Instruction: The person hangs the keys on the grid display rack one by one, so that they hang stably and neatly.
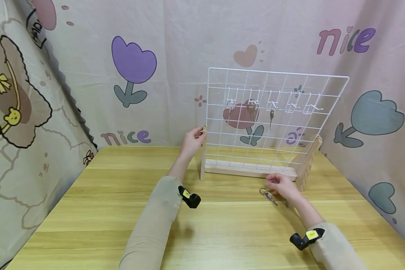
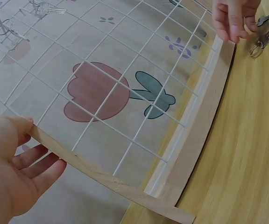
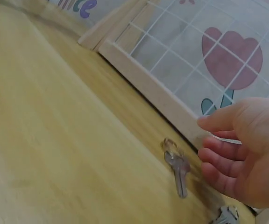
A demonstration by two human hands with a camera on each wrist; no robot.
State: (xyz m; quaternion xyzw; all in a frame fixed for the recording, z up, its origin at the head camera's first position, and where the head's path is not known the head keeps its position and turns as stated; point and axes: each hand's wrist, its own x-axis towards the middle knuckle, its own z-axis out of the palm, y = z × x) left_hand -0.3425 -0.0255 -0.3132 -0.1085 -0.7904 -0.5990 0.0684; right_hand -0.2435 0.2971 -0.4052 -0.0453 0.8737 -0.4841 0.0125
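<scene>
A white wire grid (image 1: 266,127) leans upright in a wooden stand (image 1: 243,168). My left hand (image 1: 193,142) grips the stand's left wooden side post (image 2: 102,175), thumb on one face and fingers on the other. Low in front of the base rail, my right hand (image 1: 281,185) hovers with loosely bent fingers and nothing between them. Just left of it on the table lies a key on a ring (image 1: 268,196). Another key (image 3: 227,215) lies under the right hand, partly cut off in the right wrist view.
White hooks (image 1: 312,108) hang in a row on the grid. Keys (image 1: 272,118) hang from the three leftmost hooks. The stand's right side post (image 1: 308,161) rises beyond my right hand. A printed curtain (image 1: 182,45) stands behind the wooden table (image 1: 121,187).
</scene>
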